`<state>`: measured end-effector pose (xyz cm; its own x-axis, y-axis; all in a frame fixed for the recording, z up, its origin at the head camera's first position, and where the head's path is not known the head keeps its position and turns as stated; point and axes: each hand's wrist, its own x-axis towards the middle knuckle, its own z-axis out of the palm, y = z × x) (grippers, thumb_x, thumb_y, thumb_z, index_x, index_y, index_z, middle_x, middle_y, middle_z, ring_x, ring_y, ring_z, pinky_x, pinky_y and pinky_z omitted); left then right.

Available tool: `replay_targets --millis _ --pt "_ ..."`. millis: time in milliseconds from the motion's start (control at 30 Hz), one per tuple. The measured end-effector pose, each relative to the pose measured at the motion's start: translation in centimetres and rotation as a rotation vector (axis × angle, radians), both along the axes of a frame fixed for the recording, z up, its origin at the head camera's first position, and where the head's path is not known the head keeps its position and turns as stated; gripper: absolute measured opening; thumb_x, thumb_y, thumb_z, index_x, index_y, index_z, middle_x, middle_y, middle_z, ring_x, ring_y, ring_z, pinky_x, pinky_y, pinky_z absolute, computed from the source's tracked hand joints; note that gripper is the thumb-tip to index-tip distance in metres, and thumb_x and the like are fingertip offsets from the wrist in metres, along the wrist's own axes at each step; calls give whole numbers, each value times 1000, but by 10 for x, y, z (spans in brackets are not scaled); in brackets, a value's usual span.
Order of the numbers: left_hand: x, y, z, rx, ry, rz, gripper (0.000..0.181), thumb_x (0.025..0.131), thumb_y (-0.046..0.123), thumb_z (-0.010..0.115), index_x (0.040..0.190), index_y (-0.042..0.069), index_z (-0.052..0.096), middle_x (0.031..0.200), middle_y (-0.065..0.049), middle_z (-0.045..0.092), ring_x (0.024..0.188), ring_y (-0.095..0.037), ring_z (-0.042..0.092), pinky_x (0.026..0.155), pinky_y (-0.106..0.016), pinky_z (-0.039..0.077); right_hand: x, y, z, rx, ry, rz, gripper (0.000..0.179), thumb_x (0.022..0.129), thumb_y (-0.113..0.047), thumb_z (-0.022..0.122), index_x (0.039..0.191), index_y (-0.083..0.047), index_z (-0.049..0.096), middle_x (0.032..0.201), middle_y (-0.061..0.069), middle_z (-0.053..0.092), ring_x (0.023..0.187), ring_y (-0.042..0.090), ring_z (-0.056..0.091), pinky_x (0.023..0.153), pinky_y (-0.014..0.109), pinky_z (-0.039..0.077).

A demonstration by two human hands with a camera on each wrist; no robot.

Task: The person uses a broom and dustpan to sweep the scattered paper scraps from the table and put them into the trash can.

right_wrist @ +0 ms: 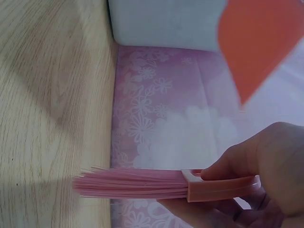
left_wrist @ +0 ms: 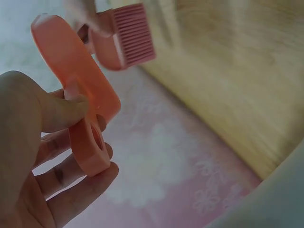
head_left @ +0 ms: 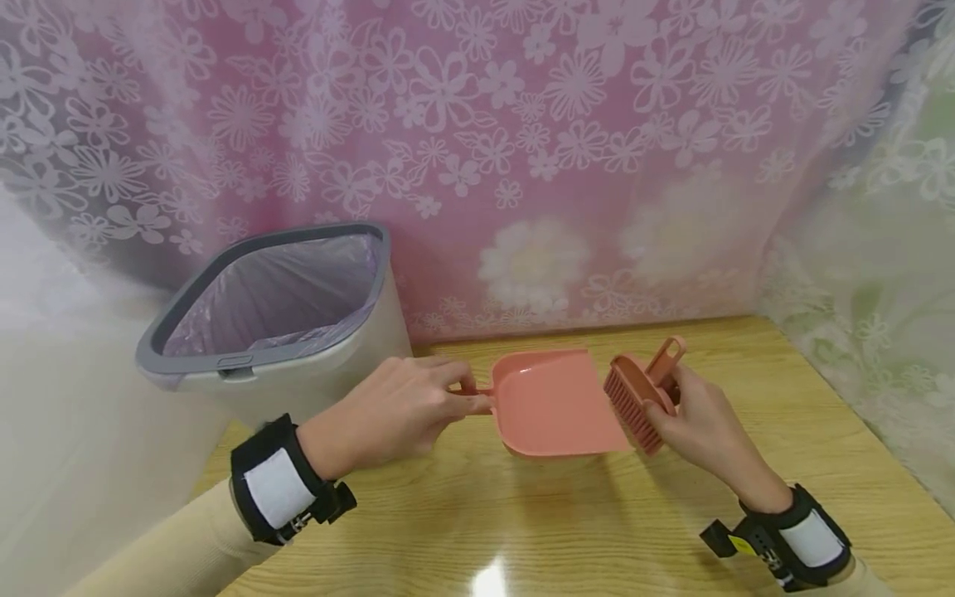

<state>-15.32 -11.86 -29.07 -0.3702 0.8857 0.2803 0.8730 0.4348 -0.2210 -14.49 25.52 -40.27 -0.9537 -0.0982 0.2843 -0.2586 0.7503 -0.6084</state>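
Observation:
My left hand (head_left: 406, 404) grips the short handle of a coral-pink dustpan (head_left: 555, 404), held above the wooden table. In the left wrist view, thumb and fingers wrap the looped handle (left_wrist: 89, 147). On the right, my right hand (head_left: 705, 419) holds a small matching hand brush (head_left: 637, 398) by its body, close to the pan's open edge. Pink bristles (right_wrist: 133, 184) point down toward the table in the right wrist view. The pan's tray looks bare in the head view.
A white bin (head_left: 395, 319) with a grey rim and a purple liner stands at the left, beside the left hand. The wooden table (head_left: 448, 514) lies below both hands. A pink flowered curtain (head_left: 462, 166) hangs along the back edge, and pale flowered cloth (head_left: 880, 332) borders the right.

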Motion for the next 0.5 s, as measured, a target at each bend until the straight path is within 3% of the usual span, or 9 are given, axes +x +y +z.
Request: replay_targets --millis 133,267,400,500 --pt "-2 -3 -38 -5 9 4 37 83 10 73 113 32 77 95 3 69 78 -13 65 44 -27 48 0 0 -1 -4 9 -3 34 87 -4 66 118 7 55 86 18 66 61 17 61 45 28 49" --pt "-5 -6 -73 -7 -29 22 38 81 10 74 111 32 77 95 4 69 77 -12 65 45 -26 48 1 -2 -1 -11 20 1 35 86 -3 66 118 6 55 87 18 67 63 18 61 45 28 50" --pt "-10 -6 -101 -2 -81 34 44 80 9 74 117 35 75 98 4 70 77 -10 64 45 -21 43 1 -2 0 -11 12 -1 36 86 -4 66 119 6 54 88 19 67 64 18 62 46 28 51" --pt "-13 -4 -117 14 -114 42 39 85 15 74 118 35 75 99 4 70 75 -9 63 46 -18 41 0 -4 -1 -10 0 2 38 87 -5 66 121 7 54 89 20 67 65 19 63 47 28 51"
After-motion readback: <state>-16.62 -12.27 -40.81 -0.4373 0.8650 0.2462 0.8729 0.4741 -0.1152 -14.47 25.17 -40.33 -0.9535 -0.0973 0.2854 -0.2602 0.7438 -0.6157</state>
